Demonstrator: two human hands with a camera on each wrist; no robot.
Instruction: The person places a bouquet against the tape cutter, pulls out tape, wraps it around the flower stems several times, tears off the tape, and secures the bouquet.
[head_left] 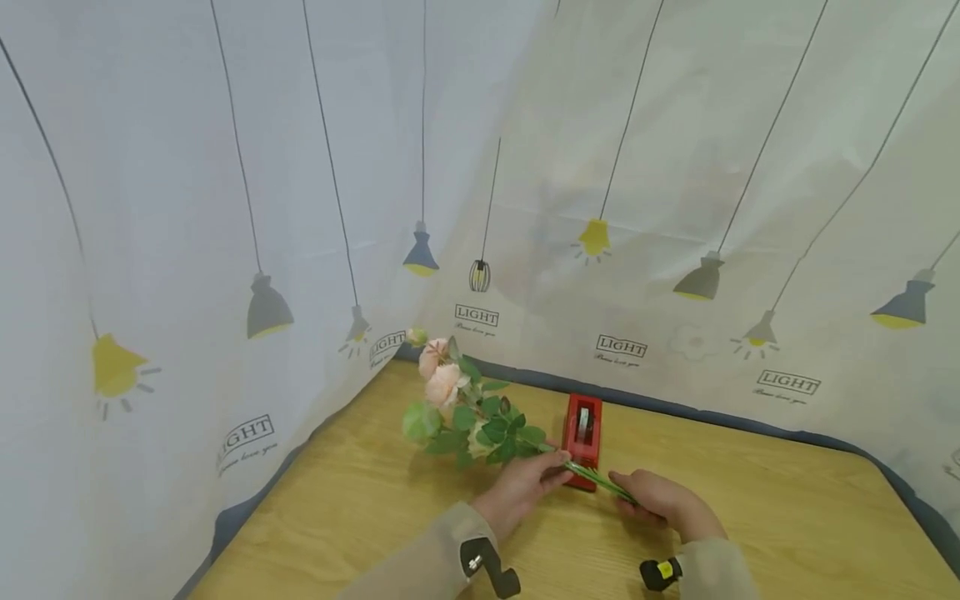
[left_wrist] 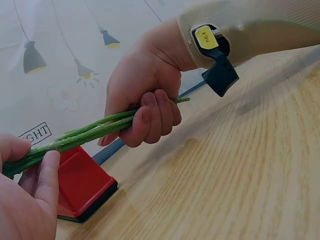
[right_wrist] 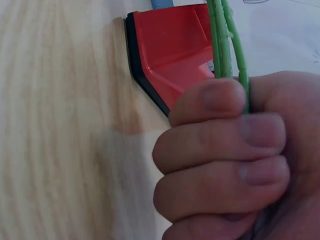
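A bouquet of flowers with pink and pale green blooms lies slantwise above the table, its heads to the left. My left hand pinches the green stems just below the leaves, thumb on one side and fingers on the other. Further down, my right hand grips the stem ends, fingers curled round them in the right wrist view. One stem tip pokes out past that fist. Behind the stems stands a red tape dispenser with a roll of tape in it, partly covered by stems and left hand.
The wooden table runs back to a pale curtain printed with hanging lamps, which encloses it at the left and the back. Each wrist carries a strapped black camera mount.
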